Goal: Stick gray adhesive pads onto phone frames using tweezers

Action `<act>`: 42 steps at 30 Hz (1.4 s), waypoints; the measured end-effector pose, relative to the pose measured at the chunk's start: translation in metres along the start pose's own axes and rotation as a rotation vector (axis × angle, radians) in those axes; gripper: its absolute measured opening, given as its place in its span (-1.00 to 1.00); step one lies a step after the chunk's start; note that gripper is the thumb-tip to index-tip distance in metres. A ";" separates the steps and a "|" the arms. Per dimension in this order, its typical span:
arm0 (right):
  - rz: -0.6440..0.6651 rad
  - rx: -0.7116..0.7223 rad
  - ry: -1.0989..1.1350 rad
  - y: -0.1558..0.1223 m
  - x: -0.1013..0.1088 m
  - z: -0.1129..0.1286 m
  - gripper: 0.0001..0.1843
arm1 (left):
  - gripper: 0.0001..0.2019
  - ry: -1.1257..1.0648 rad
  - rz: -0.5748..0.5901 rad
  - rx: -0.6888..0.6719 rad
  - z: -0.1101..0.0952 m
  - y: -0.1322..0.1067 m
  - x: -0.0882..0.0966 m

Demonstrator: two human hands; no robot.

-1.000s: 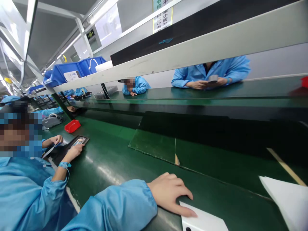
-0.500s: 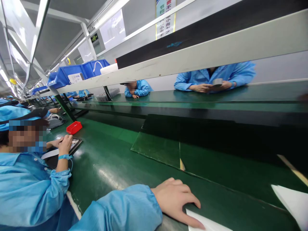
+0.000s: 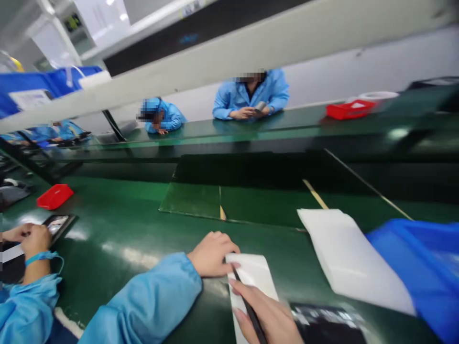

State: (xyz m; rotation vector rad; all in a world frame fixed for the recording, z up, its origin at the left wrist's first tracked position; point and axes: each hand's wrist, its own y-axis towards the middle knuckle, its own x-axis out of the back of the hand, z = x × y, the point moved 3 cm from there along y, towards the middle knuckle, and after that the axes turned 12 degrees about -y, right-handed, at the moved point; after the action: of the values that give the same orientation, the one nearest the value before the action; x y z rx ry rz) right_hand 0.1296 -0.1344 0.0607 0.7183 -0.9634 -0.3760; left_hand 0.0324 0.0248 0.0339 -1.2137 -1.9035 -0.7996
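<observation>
Right hand (image 3: 274, 313) pinches a dark tool (image 3: 253, 315), left hand (image 3: 214, 254)'s grip on white strip (image 3: 254, 268) unclear, white sheets (image 3: 351, 258) and blue bin (image 3: 430, 291) lower right.

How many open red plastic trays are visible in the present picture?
2. One open red plastic tray stands on the near green bench, at the picture's left; another red tray stands on the far green bench, at the right. More may be hidden.

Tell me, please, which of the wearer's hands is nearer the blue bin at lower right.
Right. The right hand, holding a black tool, is left of the blue bin; the left hand is farther left, touching the white sheet.
</observation>
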 end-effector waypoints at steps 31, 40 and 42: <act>0.048 -0.702 0.323 -0.002 -0.010 -0.017 -0.84 | -0.74 -0.108 -0.039 0.054 -0.002 -0.005 0.008; 0.100 -0.659 0.297 0.001 -0.013 -0.013 -0.90 | -0.78 -0.124 -0.047 0.047 -0.003 -0.004 0.009; 0.097 -0.647 0.284 0.001 -0.014 -0.012 -0.90 | -0.78 -0.116 -0.052 0.044 -0.003 -0.004 0.008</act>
State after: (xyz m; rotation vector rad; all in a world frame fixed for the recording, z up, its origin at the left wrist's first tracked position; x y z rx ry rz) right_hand 0.1320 -0.1212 0.0488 0.1267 -0.5519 -0.4543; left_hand 0.0269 0.0252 0.0416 -1.2109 -2.0430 -0.7239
